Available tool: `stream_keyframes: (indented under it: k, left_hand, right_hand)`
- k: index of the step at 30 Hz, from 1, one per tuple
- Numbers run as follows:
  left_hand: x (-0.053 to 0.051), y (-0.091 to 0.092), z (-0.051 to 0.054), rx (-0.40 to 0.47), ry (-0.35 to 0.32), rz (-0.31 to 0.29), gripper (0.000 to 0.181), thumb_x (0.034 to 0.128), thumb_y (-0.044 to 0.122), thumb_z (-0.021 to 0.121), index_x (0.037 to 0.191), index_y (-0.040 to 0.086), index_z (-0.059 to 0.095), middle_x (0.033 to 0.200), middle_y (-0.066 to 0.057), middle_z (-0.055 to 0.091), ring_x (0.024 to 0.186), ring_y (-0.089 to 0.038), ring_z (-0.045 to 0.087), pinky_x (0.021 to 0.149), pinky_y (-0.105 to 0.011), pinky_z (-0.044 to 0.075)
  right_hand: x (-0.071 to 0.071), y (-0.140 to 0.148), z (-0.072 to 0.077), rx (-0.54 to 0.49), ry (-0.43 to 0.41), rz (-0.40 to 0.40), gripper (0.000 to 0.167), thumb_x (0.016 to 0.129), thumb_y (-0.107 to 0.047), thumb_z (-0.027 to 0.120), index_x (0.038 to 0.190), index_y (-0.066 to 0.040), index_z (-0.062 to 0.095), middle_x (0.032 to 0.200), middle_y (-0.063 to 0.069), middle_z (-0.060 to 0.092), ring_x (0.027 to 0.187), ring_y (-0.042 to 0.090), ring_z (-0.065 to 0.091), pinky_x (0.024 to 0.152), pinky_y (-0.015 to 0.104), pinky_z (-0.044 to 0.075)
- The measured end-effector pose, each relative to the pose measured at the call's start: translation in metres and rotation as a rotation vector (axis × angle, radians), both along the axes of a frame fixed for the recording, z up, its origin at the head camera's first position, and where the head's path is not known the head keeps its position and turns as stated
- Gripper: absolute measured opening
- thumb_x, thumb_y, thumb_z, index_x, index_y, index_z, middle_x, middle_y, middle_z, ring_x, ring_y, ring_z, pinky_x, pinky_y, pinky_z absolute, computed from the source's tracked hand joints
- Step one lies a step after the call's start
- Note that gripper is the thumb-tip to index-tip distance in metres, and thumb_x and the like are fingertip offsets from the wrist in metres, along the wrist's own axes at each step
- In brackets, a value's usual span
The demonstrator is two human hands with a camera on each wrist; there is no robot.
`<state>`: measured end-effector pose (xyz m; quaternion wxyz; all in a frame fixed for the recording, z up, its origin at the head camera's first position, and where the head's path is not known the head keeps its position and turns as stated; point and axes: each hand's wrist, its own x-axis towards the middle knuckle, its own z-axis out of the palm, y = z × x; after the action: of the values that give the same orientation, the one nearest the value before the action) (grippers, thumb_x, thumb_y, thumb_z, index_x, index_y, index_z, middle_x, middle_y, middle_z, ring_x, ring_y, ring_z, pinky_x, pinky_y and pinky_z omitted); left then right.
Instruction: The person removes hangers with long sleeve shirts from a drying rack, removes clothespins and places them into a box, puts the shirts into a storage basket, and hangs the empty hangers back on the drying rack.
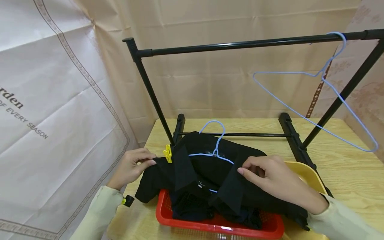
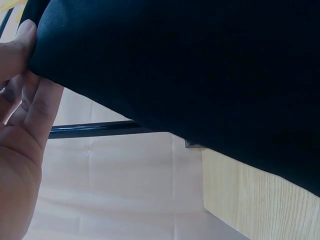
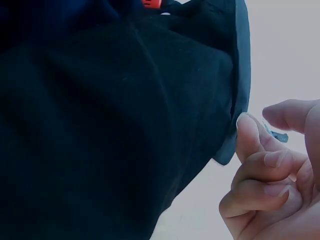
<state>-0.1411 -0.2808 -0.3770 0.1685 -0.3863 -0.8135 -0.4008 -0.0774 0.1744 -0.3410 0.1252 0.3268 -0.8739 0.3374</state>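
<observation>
A black collared shirt (image 1: 159,176) lies spread over a red basket (image 1: 216,228). Inside its neck sits a light blue hanger (image 1: 217,146), hook upward. My left hand (image 1: 132,166) pinches the shirt's shoulder at the left, and the left wrist view has the thumb and fingers (image 2: 42,107) at the edge of the black cloth. Beside the right collar flap is my right hand (image 1: 270,176). Its thumb and index finger stand apart in the right wrist view, with an index fingertip (image 3: 246,120) against the cloth edge and the other fingers loosely bent. A yellow clip (image 1: 168,154) is at the left shoulder.
Behind the shirt stands a black garment rack (image 1: 228,46) on the wooden table (image 1: 345,160). Another blue hanger (image 1: 325,68) hangs bare from its bar at the right. A yellow basket (image 1: 306,173) sits partly behind my right hand. Dark clothing (image 1: 192,206) fills the red basket.
</observation>
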Motion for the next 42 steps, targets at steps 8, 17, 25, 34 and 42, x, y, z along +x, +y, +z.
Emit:
stream_keyframes:
  k: [8, 17, 25, 34, 42]
  left_hand:
    - [-0.001, 0.003, 0.001, -0.008, 0.005, 0.002, 0.031, 0.0803, -0.015, 0.079, 0.098, 0.01, 0.08, 0.087, 0.003, 0.07, 0.071, -0.009, 0.063, 0.067, -0.019, 0.055]
    - [-0.003, 0.003, 0.002, -0.025, 0.01, 0.013, 0.032, 0.0802, -0.016, 0.078, 0.097, 0.011, 0.08, 0.085, 0.005, 0.069, 0.07, -0.008, 0.062, 0.067, -0.02, 0.055]
    - [-0.003, 0.004, 0.001, -0.017, -0.006, 0.006, 0.031, 0.081, -0.014, 0.079, 0.097, 0.012, 0.08, 0.086, 0.006, 0.069, 0.07, -0.008, 0.063, 0.067, -0.02, 0.056]
    - [-0.001, 0.006, 0.002, -0.022, -0.014, 0.001, 0.031, 0.0809, -0.015, 0.078, 0.099, 0.011, 0.08, 0.087, 0.005, 0.07, 0.072, -0.009, 0.065, 0.068, -0.021, 0.057]
    - [-0.002, 0.007, 0.0, -0.007, 0.011, -0.006, 0.033, 0.0796, -0.018, 0.078, 0.098, 0.01, 0.08, 0.085, 0.004, 0.07, 0.071, -0.009, 0.063, 0.067, -0.02, 0.056]
  right_hand:
    - [-0.003, -0.017, 0.005, -0.035, -0.002, 0.07, 0.014, 0.096, -0.024, 0.075, 0.089, -0.034, 0.07, 0.066, -0.025, 0.05, 0.053, -0.003, 0.042, 0.048, 0.018, 0.036]
    - [-0.005, -0.036, 0.011, -0.048, -0.011, 0.158, 0.009, 0.099, -0.026, 0.073, 0.089, -0.027, 0.073, 0.068, -0.025, 0.054, 0.053, -0.003, 0.044, 0.047, 0.019, 0.039]
    - [-0.007, -0.05, 0.013, -0.026, -0.058, 0.199, 0.016, 0.101, -0.033, 0.068, 0.09, -0.024, 0.073, 0.069, -0.023, 0.057, 0.054, -0.003, 0.046, 0.048, 0.02, 0.039]
    - [-0.011, -0.064, 0.014, -0.025, -0.041, 0.232, 0.017, 0.102, -0.033, 0.067, 0.089, -0.023, 0.073, 0.07, -0.023, 0.058, 0.053, -0.002, 0.044, 0.047, 0.02, 0.039]
    - [-0.014, -0.085, 0.021, -0.004, -0.036, 0.29, 0.014, 0.102, -0.028, 0.067, 0.09, -0.022, 0.072, 0.068, -0.022, 0.056, 0.054, -0.004, 0.045, 0.049, 0.019, 0.042]
